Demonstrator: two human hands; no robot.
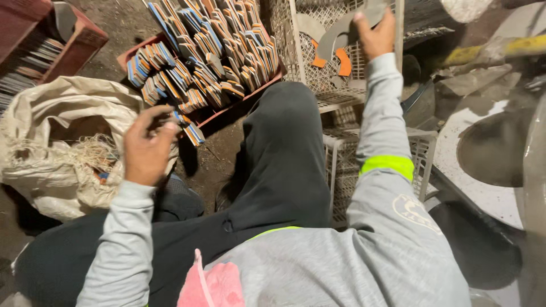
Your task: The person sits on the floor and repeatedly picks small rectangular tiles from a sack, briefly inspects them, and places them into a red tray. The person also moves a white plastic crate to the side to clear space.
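My left hand (147, 149) hovers over the near corner of a red tray (132, 52) packed with several flat curved pieces (207, 51) that have orange and blue edges; its fingers curl around one such piece (190, 132) at the tray's corner. My right hand (372, 34) is stretched out to the far right and grips a grey curved piece (344, 31) over a white mesh crate (318, 85). Two curved pieces with orange edges (343, 61) lie inside that crate. My dark-trousered knee (281, 148) rises between the two hands.
A white woven sack (62, 142) with loose fibres lies open at the left. A red crate (79, 40) of stacked pieces stands at the far left. A second white crate (421, 148) sits lower right, beside a grey machine with a round opening (492, 150). The ground is dirt.
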